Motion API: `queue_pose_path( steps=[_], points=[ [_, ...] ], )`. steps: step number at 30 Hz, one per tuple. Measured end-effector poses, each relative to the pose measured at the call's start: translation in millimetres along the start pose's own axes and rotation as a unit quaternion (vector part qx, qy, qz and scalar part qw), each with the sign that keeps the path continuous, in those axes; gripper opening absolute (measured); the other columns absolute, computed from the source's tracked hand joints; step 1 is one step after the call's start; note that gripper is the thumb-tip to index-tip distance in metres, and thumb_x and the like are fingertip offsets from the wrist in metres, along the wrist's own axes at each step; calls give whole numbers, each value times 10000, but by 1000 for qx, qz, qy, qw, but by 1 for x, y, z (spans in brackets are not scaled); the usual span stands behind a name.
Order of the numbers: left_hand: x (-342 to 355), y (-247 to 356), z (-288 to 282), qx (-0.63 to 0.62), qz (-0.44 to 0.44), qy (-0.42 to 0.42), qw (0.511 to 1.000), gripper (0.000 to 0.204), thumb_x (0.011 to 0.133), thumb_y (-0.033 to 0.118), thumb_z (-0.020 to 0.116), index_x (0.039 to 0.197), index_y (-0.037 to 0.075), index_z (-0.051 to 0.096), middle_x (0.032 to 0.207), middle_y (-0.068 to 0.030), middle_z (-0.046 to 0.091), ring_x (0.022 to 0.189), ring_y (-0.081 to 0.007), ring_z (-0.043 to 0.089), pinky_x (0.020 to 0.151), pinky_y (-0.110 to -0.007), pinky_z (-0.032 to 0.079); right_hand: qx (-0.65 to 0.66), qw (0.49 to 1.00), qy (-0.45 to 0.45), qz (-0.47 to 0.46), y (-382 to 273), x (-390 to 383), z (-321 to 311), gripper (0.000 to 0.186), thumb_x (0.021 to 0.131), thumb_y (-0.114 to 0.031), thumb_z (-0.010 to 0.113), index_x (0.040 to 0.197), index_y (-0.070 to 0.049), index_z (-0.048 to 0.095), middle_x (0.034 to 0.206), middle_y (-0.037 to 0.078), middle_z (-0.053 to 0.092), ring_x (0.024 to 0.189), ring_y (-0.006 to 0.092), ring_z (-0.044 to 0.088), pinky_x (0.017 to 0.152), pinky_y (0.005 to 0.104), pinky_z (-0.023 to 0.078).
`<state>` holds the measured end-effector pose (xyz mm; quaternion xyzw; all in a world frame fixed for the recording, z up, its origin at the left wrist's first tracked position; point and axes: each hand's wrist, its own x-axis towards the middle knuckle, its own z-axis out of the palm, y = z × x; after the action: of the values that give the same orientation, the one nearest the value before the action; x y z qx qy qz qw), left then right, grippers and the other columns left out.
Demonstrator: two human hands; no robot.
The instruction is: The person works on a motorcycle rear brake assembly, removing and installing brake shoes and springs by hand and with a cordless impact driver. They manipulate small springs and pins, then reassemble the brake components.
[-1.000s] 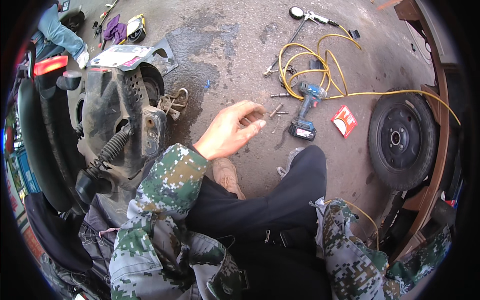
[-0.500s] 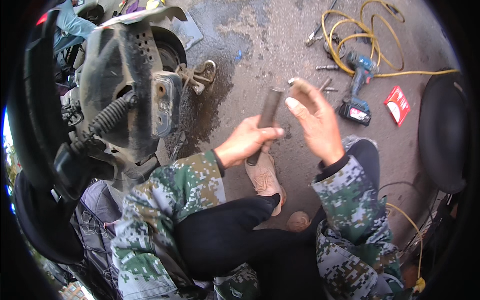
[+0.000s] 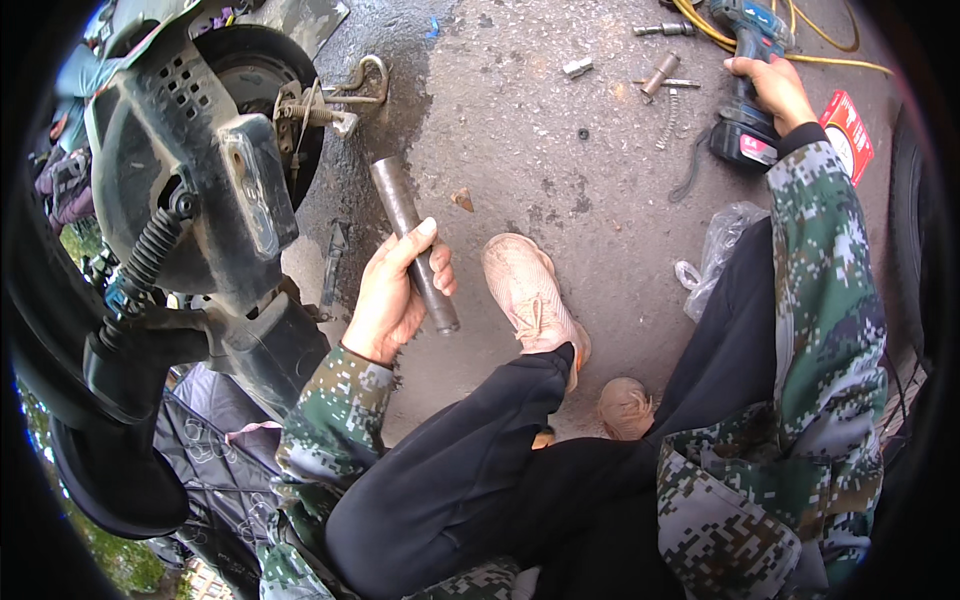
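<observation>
The damp-patched pavement (image 3: 520, 150) is spreading around the person's feet, with a dirty scooter (image 3: 150, 140) occupying its left edge. Toward the pavement's far right corner, the right hand (image 3: 780, 92) is holding a blue-and-black power driver (image 3: 741, 102), its fingers curling around the grip; whether the driver is resting on the ground cannot be told. Over the pavement's left side, the left hand (image 3: 392, 295) is grasping a dull metal tube (image 3: 398, 205), thumb and fingers wrapping its lower half, both ends showing. Beside the driver, a red packet (image 3: 852, 120) is lying near the right edge. Toward the far edge, a short metal cylinder (image 3: 660, 75) is lying; a small black ring (image 3: 583, 133) is sitting nearer.
</observation>
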<state>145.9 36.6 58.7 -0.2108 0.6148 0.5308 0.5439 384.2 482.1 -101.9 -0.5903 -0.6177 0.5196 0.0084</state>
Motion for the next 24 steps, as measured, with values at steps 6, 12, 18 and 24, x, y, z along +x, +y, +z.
queue_pose_path(
  steps=[6, 12, 18, 24],
  points=[
    [4, -5, 3, -39, 16, -19, 999, 235, 1058, 252, 634, 1028, 49, 520, 844, -101, 601, 779, -229, 616, 758, -409, 551, 196, 979, -58, -3, -11, -112, -19, 216, 904, -228, 717, 949, -26, 657, 778, 28, 646, 679, 134, 597, 657, 301, 489],
    [22, 16, 24, -71, 38, -53, 995, 247, 1089, 297, 581, 1062, 54, 549, 892, -103, 605, 846, -240, 610, 864, -436, 547, 375, 920, -106, -51, -46, -223, 22, 303, 951, -103, 712, 1227, 1, 640, 858, 34, 651, 721, 113, 605, 718, 297, 520],
    [51, 36, 49, -150, 109, -101, 977, 310, 1100, 307, 566, 1103, -1, 532, 1040, -139, 579, 1083, -289, 609, 1105, -522, 504, 286, 934, -210, -52, -51, -260, 71, 200, 958, -134, 765, 1106, -15, 701, 892, 12, 699, 772, 101, 631, 704, 284, 516],
    [60, 35, 75, -350, 94, -54, 930, 448, 1132, 377, 448, 1164, -66, 393, 1216, -252, 486, 1271, -409, 544, 1186, -594, 455, 357, 875, -326, -22, -50, -274, 89, 109, 959, -125, 750, 992, -51, 678, 791, -16, 624, 711, 79, 579, 653, 272, 470]
  ],
)
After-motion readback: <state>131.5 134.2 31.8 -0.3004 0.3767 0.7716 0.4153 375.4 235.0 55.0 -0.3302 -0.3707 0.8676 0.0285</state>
